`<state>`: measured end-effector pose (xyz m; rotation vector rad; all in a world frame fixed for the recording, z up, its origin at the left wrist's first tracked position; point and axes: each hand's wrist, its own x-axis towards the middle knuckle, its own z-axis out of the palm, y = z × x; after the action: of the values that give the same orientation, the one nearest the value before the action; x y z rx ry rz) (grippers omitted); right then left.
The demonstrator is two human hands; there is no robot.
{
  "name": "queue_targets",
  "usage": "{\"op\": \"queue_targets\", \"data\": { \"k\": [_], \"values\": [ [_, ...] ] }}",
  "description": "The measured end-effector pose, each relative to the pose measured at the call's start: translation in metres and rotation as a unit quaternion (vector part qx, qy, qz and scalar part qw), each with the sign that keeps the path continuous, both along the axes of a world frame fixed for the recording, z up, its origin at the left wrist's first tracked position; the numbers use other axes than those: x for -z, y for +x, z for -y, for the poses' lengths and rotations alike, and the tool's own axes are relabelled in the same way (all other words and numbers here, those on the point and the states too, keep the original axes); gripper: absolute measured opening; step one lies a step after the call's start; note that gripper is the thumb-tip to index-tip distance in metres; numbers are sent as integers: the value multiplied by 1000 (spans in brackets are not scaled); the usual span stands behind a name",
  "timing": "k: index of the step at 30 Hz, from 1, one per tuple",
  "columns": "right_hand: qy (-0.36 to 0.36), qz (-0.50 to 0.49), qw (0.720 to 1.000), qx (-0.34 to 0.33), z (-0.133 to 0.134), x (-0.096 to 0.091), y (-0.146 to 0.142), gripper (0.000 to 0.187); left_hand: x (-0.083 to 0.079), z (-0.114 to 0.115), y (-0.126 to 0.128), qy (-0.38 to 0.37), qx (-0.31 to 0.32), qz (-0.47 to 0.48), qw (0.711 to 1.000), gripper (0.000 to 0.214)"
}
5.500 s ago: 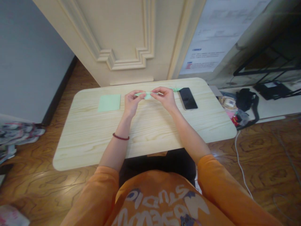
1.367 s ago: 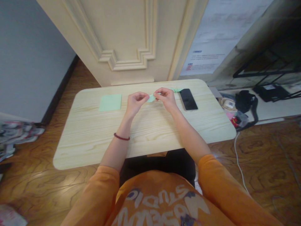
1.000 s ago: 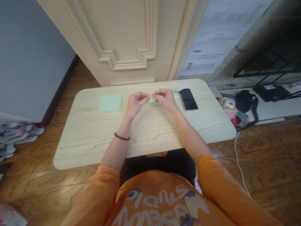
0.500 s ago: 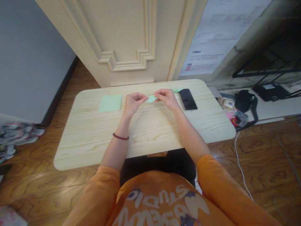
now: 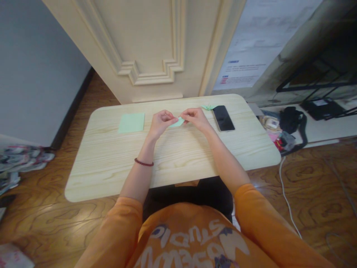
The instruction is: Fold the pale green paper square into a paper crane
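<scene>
A small folded piece of light green paper point(image 5: 176, 122) is held just above the table between my two hands. My left hand point(image 5: 161, 123) pinches its left side, thumb against fingers. On its right end, the fingertips of my right hand point(image 5: 194, 117) are closed too. Parts of the paper are hidden behind the fingers. To the left lies a square sheet or pad of the same green paper point(image 5: 132, 123). Right of my right hand, a small folded green paper piece point(image 5: 208, 107) with pointed ends touches or lies beside a black-screened phone point(image 5: 223, 118).
The pale wood-grain table point(image 5: 111, 160) has rounded corners and stands against a cream panelled door point(image 5: 147, 44). To its right, a low white shelf point(image 5: 320, 130) carries a black strap, small packets and a dark device. A white cable point(image 5: 284, 190) runs down to the wooden floor.
My left hand has shifted slightly right, nearer to my right hand, and its thumb covers more of the paper. The paper looks tilted differently. The pad and phone rest where they were.
</scene>
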<state>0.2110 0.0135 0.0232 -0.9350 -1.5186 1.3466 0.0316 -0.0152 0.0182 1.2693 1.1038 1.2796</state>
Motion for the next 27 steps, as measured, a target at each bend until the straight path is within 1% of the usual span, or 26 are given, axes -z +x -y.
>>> {"op": "queue_targets", "data": {
  "k": [4, 9, 13, 18, 22, 27],
  "values": [
    [10, -6, 1000, 15, 2, 1, -4, 31, -1, 1, -1, -12, 8, -16, 1000, 38],
    [-2, -58, 997, 47, 1, 4, -8, 34, 2, 0, 0, -28, 25, -10, 999, 37],
    [-2, -78, 993, 83, -2, 7, -8, 36, 7, -4, 5, -31, -19, 28, 999, 35],
    [2, -57, 995, 87, 0, 11, -10, 32, 14, -6, 12, -15, -82, 71, 994, 29],
    [21, -56, 991, 120, 1, 13, -14, 26, 17, -7, 17, -1, -96, 88, 992, 31],
    [50, -41, 983, 171, 2, 20, -19, 17, 19, -5, 20, 7, -108, 90, 990, 35]
  ]
}}
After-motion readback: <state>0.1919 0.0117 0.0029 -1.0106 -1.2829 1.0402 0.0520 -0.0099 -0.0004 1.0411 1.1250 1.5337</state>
